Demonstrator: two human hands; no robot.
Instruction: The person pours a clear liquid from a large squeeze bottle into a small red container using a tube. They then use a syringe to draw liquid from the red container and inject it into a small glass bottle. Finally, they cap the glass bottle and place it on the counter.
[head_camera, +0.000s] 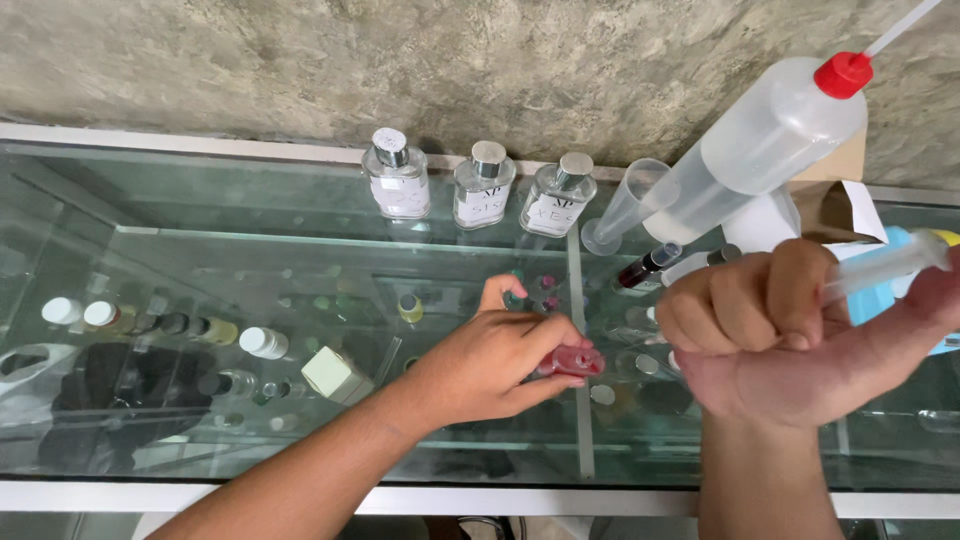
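Seen from above, over a glass-topped display counter against a rough grey wall.

Left hand, fingers curled, pinching a small red bottle resting on the glass near the counter's middle seam. Right hand, closed in a loose fist around a clear syringe, raised above the glass at the right; syringe barrel blurred, contents impossible to judge.

At the back edge, three square clear perfume bottles with silver caps, standing side by side, each seemingly holding clear liquid. Just right of them, one clear plastic measuring cylinder, tilted, apparently empty. Above it, one large translucent squeeze bottle with a red cap and thin spout, leaning at an angle, its base hidden behind the right hand. One dark-filled small vial lying near the fist.

Under the glass, on the left shelf, a row of small bottles with white and dark caps, number uncertain through reflections. Brown cardboard box at right, partly hidden.
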